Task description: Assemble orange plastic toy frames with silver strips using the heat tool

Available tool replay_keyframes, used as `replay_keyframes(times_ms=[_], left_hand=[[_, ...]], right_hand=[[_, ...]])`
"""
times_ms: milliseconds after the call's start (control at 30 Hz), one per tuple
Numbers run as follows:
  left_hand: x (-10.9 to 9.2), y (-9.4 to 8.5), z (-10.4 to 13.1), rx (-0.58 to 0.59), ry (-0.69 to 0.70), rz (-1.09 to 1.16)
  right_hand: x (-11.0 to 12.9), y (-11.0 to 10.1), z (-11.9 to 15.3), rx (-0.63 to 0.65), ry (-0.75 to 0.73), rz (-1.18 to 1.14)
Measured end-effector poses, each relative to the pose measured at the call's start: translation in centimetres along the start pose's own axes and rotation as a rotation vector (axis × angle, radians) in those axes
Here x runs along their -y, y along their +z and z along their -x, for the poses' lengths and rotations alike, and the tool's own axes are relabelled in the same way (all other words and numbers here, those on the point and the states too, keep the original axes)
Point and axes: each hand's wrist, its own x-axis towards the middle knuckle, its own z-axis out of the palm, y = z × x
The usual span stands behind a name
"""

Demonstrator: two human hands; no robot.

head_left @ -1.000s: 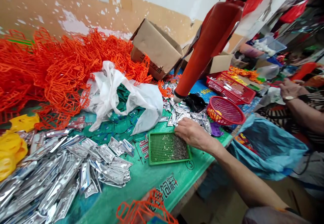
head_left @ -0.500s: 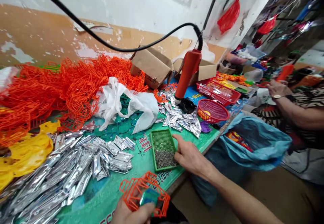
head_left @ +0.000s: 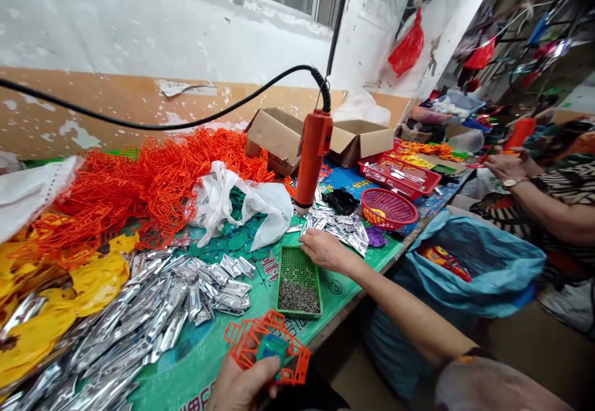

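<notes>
My left hand (head_left: 248, 377) is closed around an orange plastic lattice frame (head_left: 294, 371), with a small teal plastic piece (head_left: 272, 350) under the thumb. My right hand (head_left: 328, 251) has its fingers pinched together just beyond the green tray, right below the tip of a hanging orange electric screwdriver (head_left: 312, 157). Anything between those fingertips is too small to make out. The green mesh tray (head_left: 292, 262) holds many tiny metal screws (head_left: 300, 296) in its near half.
Silver metal strips (head_left: 171, 299) pile up at left, beside yellow plastic pieces (head_left: 93, 287). Behind lie orange frames (head_left: 153, 181), a white plastic bag (head_left: 267, 209) and cardboard boxes (head_left: 274, 138). Rightward are a red basket (head_left: 390, 207), a blue sack (head_left: 478, 250) and a co-worker's arm (head_left: 534, 200).
My right hand has left the tray's right edge and risen to the screwdriver's tip. The screwdriver hangs further left and more upright. My left hand keeps the frame and teal piece.
</notes>
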Motion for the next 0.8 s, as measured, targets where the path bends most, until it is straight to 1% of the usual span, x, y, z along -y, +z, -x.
replay_keyframes(times_ms=[67,167,300,467,567,633,800], left_hand=[[-0.1,0.0,0.0,0.000,-0.003,0.015],[0.0,0.0,0.0,-0.024,0.002,0.038],[-0.1,0.0,0.5,-0.068,0.000,0.085],[-0.6,-0.5,1.8,-0.201,0.026,0.126],[-0.8,-1.0,2.1,-0.241,0.026,0.123],[-0.8,-1.1,2.2,-0.251,0.029,0.122],[-1.4,-0.8,2.7,-0.280,0.045,0.127]], right_hand=[[0.1,0.3,-0.5,0.058,-0.020,0.009],[0.1,0.7,-0.8,0.112,-0.016,0.005],[-0.5,1.1,0.5,0.133,0.021,-0.035],[-2.8,1.3,3.4,0.051,0.115,-0.141],[-3.4,1.5,4.5,-0.026,0.158,-0.214],[-2.9,1.7,4.8,-0.070,0.148,-0.263],[-0.4,2.8,4.6,-0.162,0.123,-0.365]])
